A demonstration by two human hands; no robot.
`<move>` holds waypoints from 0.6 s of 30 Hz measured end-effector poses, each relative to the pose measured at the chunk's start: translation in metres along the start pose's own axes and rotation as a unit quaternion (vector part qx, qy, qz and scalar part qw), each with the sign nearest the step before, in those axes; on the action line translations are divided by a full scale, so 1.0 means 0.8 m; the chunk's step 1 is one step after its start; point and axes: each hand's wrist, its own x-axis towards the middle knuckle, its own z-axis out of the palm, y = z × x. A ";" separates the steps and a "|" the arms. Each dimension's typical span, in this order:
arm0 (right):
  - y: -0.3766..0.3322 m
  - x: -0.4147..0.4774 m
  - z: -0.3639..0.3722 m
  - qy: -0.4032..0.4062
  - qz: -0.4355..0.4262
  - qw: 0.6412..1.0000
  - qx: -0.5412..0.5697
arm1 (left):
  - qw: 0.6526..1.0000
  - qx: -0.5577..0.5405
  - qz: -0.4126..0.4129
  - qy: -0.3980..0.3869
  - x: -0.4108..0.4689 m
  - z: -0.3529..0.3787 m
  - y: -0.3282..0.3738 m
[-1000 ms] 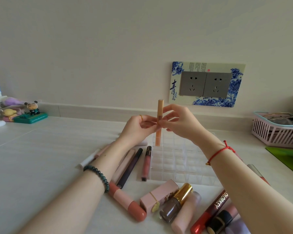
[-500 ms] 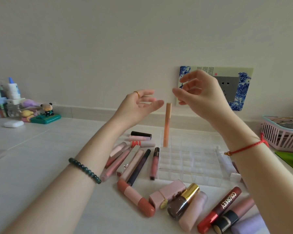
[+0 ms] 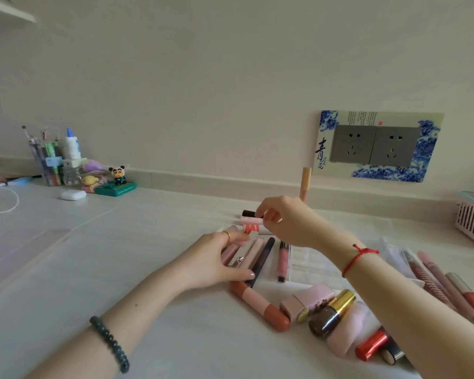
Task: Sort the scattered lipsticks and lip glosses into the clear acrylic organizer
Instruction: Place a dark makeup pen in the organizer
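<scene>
The right hand (image 3: 282,222) pinches a short pale-pink lipstick tube (image 3: 251,220) off the far-left corner of the clear acrylic gridded organizer (image 3: 309,262). A slim peach tube (image 3: 305,181) stands upright at its far edge (base hidden). The left hand (image 3: 216,263) lies over pink tubes (image 3: 255,248) left of the organizer, and I cannot tell its grip.

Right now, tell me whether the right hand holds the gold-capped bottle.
No, the right hand pinches a small pink tube, while the gold-capped bottle lies apart, nearer the camera.
</scene>
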 end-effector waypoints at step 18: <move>-0.001 0.036 0.042 -0.166 0.073 0.950 -0.256 | 0.997 0.049 0.009 -0.057 0.010 0.001 0.009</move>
